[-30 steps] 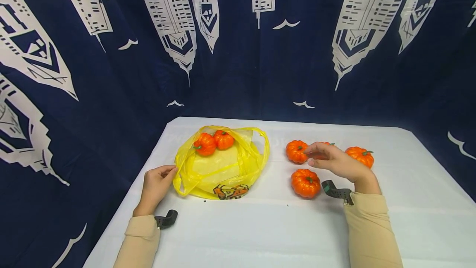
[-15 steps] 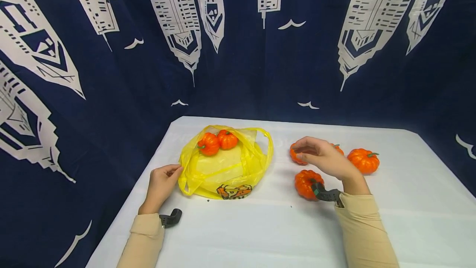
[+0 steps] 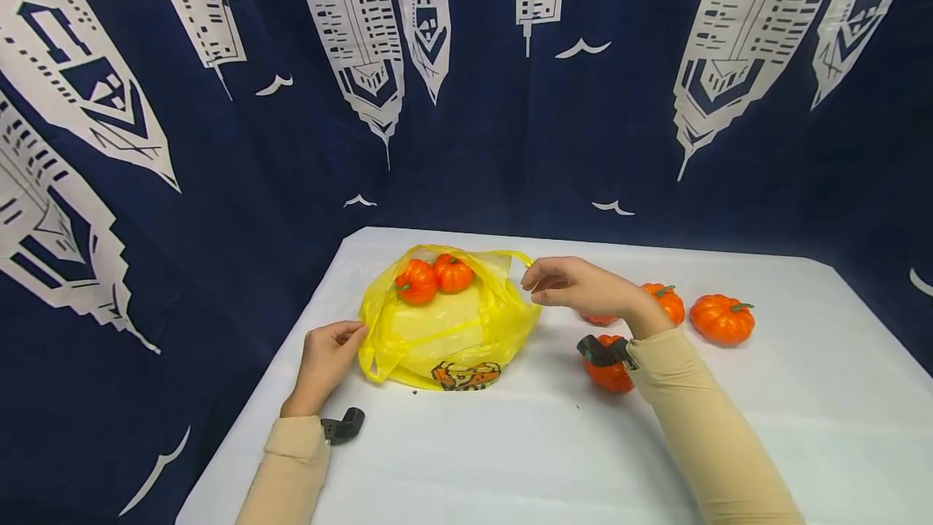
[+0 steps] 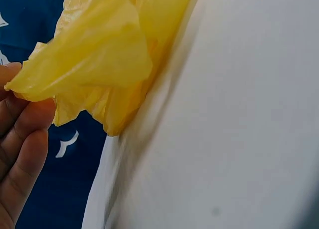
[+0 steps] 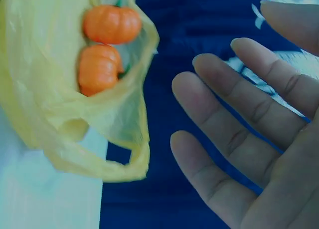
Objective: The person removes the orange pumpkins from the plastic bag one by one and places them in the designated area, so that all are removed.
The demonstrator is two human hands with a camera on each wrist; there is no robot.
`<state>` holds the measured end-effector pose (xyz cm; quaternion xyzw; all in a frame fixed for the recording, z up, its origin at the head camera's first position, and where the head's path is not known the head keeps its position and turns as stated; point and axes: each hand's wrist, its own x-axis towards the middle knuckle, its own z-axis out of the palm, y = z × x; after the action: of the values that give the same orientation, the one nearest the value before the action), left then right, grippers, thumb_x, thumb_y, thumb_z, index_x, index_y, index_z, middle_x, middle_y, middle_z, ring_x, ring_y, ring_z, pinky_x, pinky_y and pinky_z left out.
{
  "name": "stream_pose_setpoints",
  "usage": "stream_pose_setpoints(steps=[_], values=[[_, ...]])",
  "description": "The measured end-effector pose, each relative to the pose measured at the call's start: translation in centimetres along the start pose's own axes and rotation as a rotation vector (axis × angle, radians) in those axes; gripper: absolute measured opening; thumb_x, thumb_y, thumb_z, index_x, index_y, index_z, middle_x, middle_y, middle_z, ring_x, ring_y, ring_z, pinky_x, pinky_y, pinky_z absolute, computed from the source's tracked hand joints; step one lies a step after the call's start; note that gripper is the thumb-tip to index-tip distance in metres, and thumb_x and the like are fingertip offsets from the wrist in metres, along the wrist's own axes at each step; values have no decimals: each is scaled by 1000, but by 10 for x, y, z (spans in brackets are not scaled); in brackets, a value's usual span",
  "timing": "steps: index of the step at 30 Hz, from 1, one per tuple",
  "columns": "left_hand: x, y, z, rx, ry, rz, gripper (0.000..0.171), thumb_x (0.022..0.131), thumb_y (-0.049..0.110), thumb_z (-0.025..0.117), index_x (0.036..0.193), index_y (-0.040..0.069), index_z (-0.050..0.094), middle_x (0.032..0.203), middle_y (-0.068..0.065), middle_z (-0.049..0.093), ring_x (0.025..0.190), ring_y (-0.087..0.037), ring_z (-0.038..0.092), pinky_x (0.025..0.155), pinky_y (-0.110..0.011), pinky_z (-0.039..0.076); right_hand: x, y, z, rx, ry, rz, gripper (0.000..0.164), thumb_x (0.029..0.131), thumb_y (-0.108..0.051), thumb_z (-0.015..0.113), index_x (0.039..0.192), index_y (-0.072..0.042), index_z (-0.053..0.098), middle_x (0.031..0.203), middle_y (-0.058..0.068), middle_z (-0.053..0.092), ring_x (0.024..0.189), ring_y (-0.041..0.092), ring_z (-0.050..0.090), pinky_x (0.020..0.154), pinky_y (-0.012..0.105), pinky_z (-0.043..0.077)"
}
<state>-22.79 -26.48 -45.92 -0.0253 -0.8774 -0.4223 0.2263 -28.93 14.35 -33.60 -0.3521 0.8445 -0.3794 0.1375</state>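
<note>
**Snag risk**

The left hand point(image 3: 324, 359) pinches a yellow plastic bag point(image 3: 406, 359) on the white surface point(image 3: 510, 460), holding two ribbed orange pumpkins point(image 3: 417, 282); the empty right hand point(image 3: 573, 285), fingers point(image 5: 215, 115) loosely spread, hangs near its loop handle point(image 5: 124, 172). Catching that might spill them.

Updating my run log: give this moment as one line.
left hand: pinches yellow bag; right hand: empty, near bag; inside bag: two orange pumpkins

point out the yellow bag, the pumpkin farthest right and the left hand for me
Yellow bag point(image 3: 452, 351): head view, on its front wall.
Pumpkin farthest right point(image 3: 720, 320): head view, middle of its orange body.
Left hand point(image 3: 324, 361): head view, on the back of the hand.
</note>
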Motion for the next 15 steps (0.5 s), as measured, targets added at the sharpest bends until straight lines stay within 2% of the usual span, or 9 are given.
stream_pose_setpoints(steps=[3, 6, 12, 15], values=[[1, 0, 2, 5, -6, 6, 11, 89, 8, 74, 95, 0, 79, 76, -11, 75, 63, -9, 62, 59, -19, 50, 14, -6, 0, 5, -81, 1, 22, 98, -14, 62, 119, -8, 62, 120, 10, 66, 113, 25, 63, 99, 44, 52], [2, 1, 2, 6, -5, 4, 11, 90, 8, 74, 95, 0, 79, 77, -11, 75, 64, -9, 62, 59, -19, 49, 30, -9, 0, 18, -123, 1, 24, 98, -13, 61, 121, -7, 62, 120, 9, 66, 113, 25, 63, 98, 42, 52], [1, 2, 0, 1, -4, -3, 11, 91, 9, 73, 95, 0, 79, 76, -11, 75, 63, -8, 60, 58, -18, 48, 62, -11, 2, 53, -132, 20, 28, 96, -15, 62, 124, -8, 63, 122, 8, 67, 110, 23, 63, 97, 43, 52], [0, 2, -1, 2, -1, -2, 11, 90, 8, 74, 94, 0, 79, 75, -10, 75, 62, -8, 60, 58, -19, 48, 77, -13, 6, 34, -136, 18, 29, 95, -15, 63, 123, -8, 63, 121, 7, 68, 109, 22, 64, 98, 42, 52]])
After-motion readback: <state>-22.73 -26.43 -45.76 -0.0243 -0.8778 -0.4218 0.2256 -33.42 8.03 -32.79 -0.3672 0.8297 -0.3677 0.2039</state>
